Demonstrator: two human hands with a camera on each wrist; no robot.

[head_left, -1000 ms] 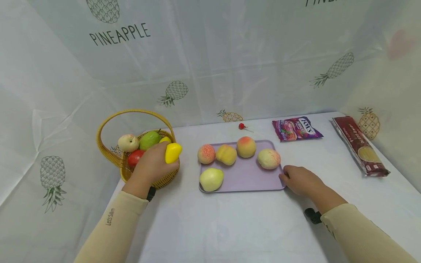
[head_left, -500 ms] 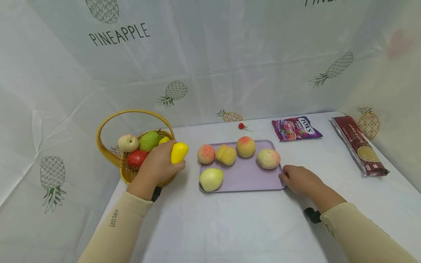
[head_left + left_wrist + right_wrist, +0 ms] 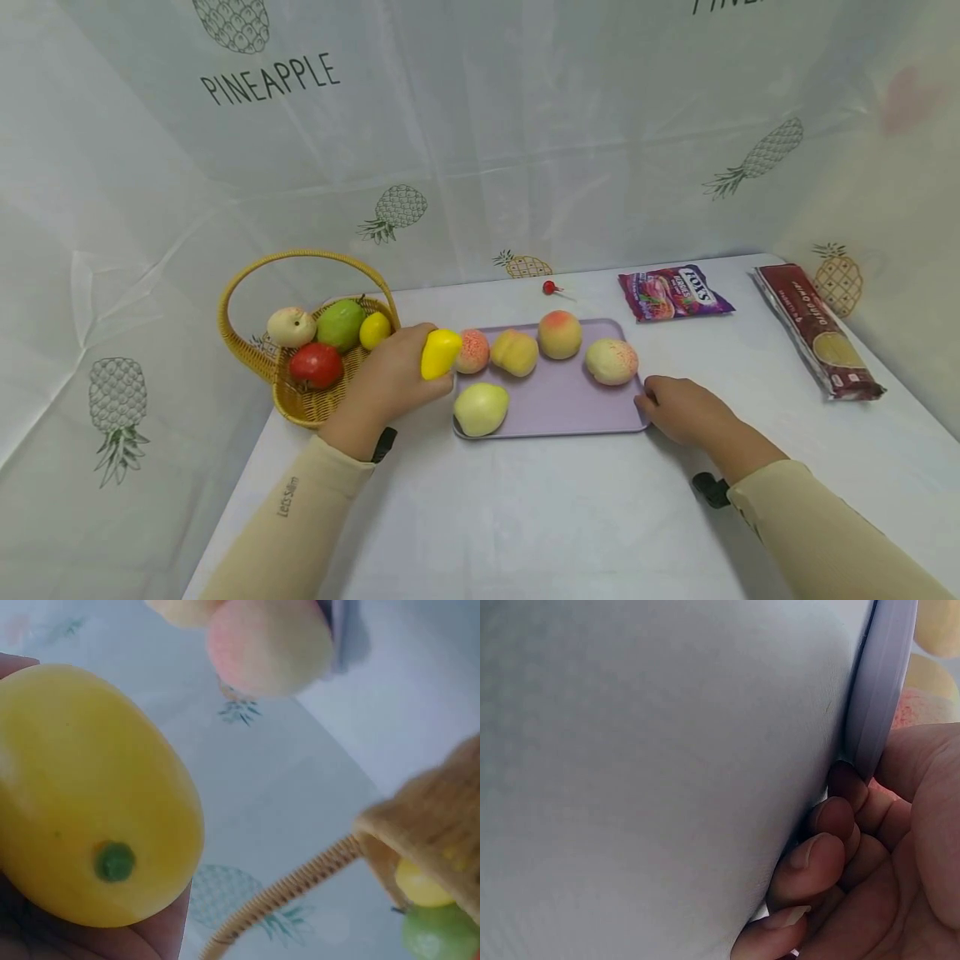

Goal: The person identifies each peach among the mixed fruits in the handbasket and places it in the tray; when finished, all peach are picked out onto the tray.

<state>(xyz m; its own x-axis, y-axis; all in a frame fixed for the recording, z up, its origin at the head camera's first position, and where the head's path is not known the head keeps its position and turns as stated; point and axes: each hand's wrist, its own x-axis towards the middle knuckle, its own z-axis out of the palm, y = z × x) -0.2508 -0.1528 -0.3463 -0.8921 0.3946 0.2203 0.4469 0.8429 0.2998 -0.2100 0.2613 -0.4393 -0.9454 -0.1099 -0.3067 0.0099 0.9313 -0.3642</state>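
Observation:
My left hand [image 3: 393,373] holds a smooth yellow mango [image 3: 441,354] between the basket and the tray. Its green stem end faces the camera in the left wrist view, where the mango [image 3: 97,787] lies against the palm. In the head view the mango overlaps the left edge of a lilac tray [image 3: 570,410] and partly covers a pink-red peach [image 3: 474,352]. At the tray's right edge, my right hand [image 3: 684,410] pinches the rim, thumb over it and curled fingers beneath. Also on the tray are a pale yellow-green fruit [image 3: 482,409] and several more peaches.
A wicker basket [image 3: 300,408] with a tall handle stands at left, holding a red pomegranate-like fruit [image 3: 317,365], a green fruit [image 3: 341,325], a small yellow fruit [image 3: 375,330] and a pale one. Behind the tray lie a cherry [image 3: 550,287], a candy bag [image 3: 675,293] and a maroon packet [image 3: 817,332].
My left hand has carried the mango rightward from over the basket to the tray's left edge, uncovering the basket's right side. The right hand stays on the tray's rim.

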